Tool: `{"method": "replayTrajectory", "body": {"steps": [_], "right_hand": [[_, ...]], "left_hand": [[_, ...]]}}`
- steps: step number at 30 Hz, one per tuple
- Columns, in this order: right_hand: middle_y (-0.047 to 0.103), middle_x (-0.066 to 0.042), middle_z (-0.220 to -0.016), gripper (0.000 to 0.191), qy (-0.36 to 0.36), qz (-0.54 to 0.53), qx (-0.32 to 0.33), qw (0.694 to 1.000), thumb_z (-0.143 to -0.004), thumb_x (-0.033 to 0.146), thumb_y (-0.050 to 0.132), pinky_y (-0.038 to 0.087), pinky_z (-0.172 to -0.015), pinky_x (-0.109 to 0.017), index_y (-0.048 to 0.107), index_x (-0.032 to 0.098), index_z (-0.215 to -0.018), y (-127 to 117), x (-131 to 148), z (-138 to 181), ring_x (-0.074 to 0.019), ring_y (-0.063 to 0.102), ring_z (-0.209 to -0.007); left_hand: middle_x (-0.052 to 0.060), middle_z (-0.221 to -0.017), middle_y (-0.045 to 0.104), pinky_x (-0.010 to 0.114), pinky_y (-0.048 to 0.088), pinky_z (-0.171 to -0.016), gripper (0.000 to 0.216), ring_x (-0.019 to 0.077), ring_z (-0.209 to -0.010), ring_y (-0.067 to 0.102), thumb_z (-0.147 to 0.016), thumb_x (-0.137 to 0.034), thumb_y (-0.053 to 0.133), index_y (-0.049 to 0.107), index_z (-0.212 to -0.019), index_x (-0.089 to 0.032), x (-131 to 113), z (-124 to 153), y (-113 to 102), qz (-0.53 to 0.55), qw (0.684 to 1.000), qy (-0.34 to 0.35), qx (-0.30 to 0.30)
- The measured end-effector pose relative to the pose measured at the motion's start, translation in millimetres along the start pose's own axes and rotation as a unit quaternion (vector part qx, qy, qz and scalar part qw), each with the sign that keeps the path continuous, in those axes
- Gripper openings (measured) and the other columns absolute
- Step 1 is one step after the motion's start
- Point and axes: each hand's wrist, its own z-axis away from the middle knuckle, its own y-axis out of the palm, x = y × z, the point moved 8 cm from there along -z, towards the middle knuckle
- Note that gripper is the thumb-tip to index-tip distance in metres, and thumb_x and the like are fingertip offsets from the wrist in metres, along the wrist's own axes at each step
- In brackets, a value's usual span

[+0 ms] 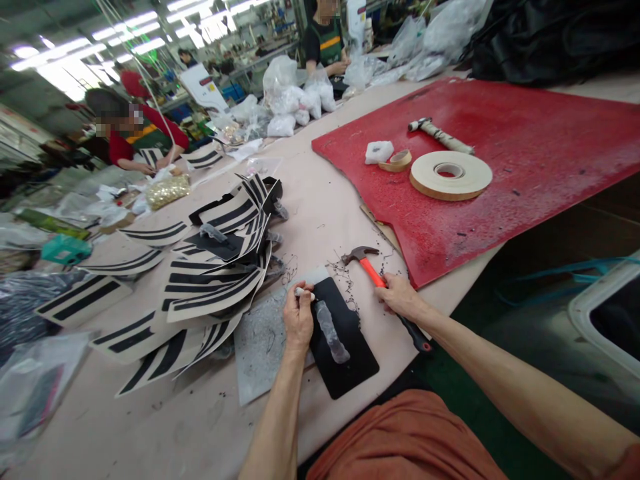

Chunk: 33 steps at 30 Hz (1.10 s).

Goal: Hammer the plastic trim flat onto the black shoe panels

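Observation:
My right hand (401, 295) is closed around a claw hammer (371, 270) with an orange shaft and a black grip. The hammer's head lies at or just above the table, left of the red sheet. My left hand (299, 319) pinches a small pale object (303, 292) whose kind I cannot make out, at the left edge of a black panel (345, 373). On that panel sits a plastic-wrapped part (331, 337), like a handle. A grey slab (255, 353) lies partly under the panel and my left hand.
A heap of striped black-and-cream panels (215, 280) stands on the left. On a red sheet (540, 147) lie a tape roll (450, 177) and another hammer (443, 137). Co-workers sit across the table, near plastic bags (295, 93). A bin (590, 320) is at the right.

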Motion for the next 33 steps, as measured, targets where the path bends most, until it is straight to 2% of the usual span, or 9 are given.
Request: {"method": "replayTrajectory", "body": {"steps": [3,7,10,13,17,22,25,29,33], "right_hand": [[0.060,0.000,-0.062,0.009,0.006,0.002,-0.001,1.000,-0.080,0.024,0.058,0.038,-0.043,-0.021,0.051,0.019,-0.085,-2,2,2,-0.0116,0.055,-0.044],[0.061,-0.001,-0.063,0.010,0.009,0.002,-0.001,1.000,-0.079,0.023,0.058,0.040,-0.044,-0.021,0.051,0.019,-0.085,-2,3,3,-0.0118,0.056,-0.046],[0.062,-0.002,-0.065,0.011,0.008,0.003,-0.002,1.000,-0.079,0.024,0.058,0.041,-0.044,-0.021,0.051,0.019,-0.085,-2,3,3,-0.0122,0.057,-0.046],[0.062,-0.002,-0.065,0.011,0.007,0.003,-0.005,1.000,-0.079,0.025,0.058,0.041,-0.043,-0.022,0.050,0.019,-0.085,-2,2,2,-0.0128,0.058,-0.046],[0.061,-0.001,-0.063,0.009,0.003,-0.001,-0.003,1.000,-0.079,0.024,0.056,0.042,-0.043,-0.022,0.050,0.019,-0.084,-1,0,1,-0.0137,0.059,-0.046],[0.061,-0.001,-0.063,0.010,0.006,-0.007,0.000,1.000,-0.080,0.024,0.056,0.041,-0.043,-0.021,0.051,0.019,-0.086,1,-4,-2,-0.0127,0.057,-0.045],[0.061,0.000,-0.064,0.010,0.008,-0.011,0.001,1.000,-0.081,0.024,0.057,0.040,-0.044,-0.021,0.051,0.019,-0.087,2,-5,-2,-0.0115,0.056,-0.046],[0.061,0.000,-0.064,0.008,0.005,-0.019,0.005,1.000,-0.081,0.023,0.055,0.040,-0.044,-0.021,0.050,0.019,-0.086,3,-4,0,-0.0114,0.056,-0.046],[0.062,-0.001,-0.066,0.008,0.008,-0.025,0.002,1.000,-0.081,0.023,0.055,0.039,-0.043,-0.021,0.048,0.019,-0.085,3,-5,0,-0.0115,0.056,-0.045]], "left_hand": [[0.009,-0.105,0.074,0.035,0.049,-0.093,0.038,0.0200,-0.098,0.068,-0.096,-0.048,0.049,0.059,-0.117,-0.018,-2,0,0,0.025,0.999,-0.004,0.033],[0.009,-0.106,0.075,0.036,0.048,-0.097,0.038,0.0213,-0.104,0.068,-0.092,-0.046,0.058,0.060,-0.117,-0.018,-2,-1,0,0.078,0.994,-0.017,0.076],[0.009,-0.101,0.076,0.035,0.051,-0.093,0.032,0.0214,-0.098,0.070,-0.087,-0.043,0.065,0.064,-0.108,-0.018,3,-1,-1,0.104,0.990,-0.035,0.085],[0.007,-0.099,0.076,0.031,0.052,-0.087,0.025,0.0194,-0.091,0.069,-0.086,-0.041,0.067,0.068,-0.096,-0.018,4,-1,-3,0.083,0.993,-0.033,0.071],[0.006,-0.097,0.076,0.029,0.052,-0.082,0.022,0.0180,-0.086,0.069,-0.086,-0.038,0.066,0.071,-0.094,-0.018,2,1,-4,0.053,0.997,-0.030,0.040],[0.006,-0.090,0.076,0.030,0.054,-0.084,0.020,0.0191,-0.086,0.072,-0.083,-0.036,0.069,0.069,-0.090,-0.017,2,5,-6,0.074,0.997,-0.038,-0.005],[0.006,-0.089,0.076,0.033,0.055,-0.085,0.023,0.0196,-0.085,0.073,-0.083,-0.038,0.069,0.066,-0.089,-0.016,11,4,-6,0.117,0.991,-0.062,-0.030],[0.004,-0.083,0.074,0.036,0.056,-0.085,0.028,0.0190,-0.079,0.073,-0.081,-0.042,0.071,0.062,-0.087,-0.016,27,2,-9,0.224,0.963,-0.126,-0.082],[0.004,-0.081,0.073,0.040,0.057,-0.089,0.023,0.0178,-0.080,0.073,-0.086,-0.039,0.068,0.060,-0.083,-0.018,32,1,-12,0.374,0.892,-0.225,-0.120]]}}
